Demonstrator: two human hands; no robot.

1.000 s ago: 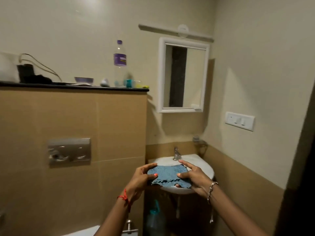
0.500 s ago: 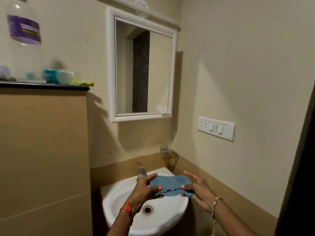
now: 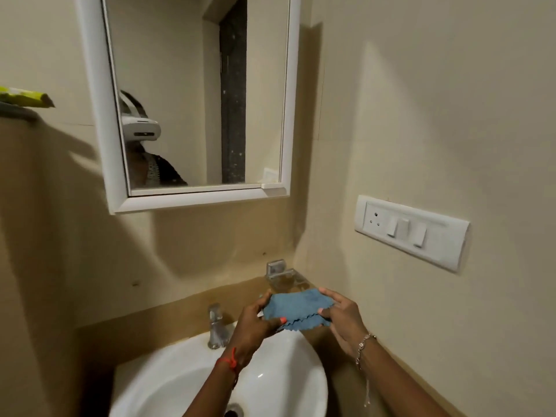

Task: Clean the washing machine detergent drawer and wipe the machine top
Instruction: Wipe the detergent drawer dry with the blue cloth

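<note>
Blue cloth held taut over the back edge of the sink.
Just right of the tap, the left hand pinches the cloth's left end, thumb on top; the right hand pinches its right end, below the wall switch plate.

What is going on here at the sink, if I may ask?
A person stands at a white basin under a wall mirror and holds a small blue cloth between both hands. The left hand and the right hand each pinch one end of it, above the basin's far rim and to the right of the tap. No water shows at the tap, and no washing machine is in view.
</note>
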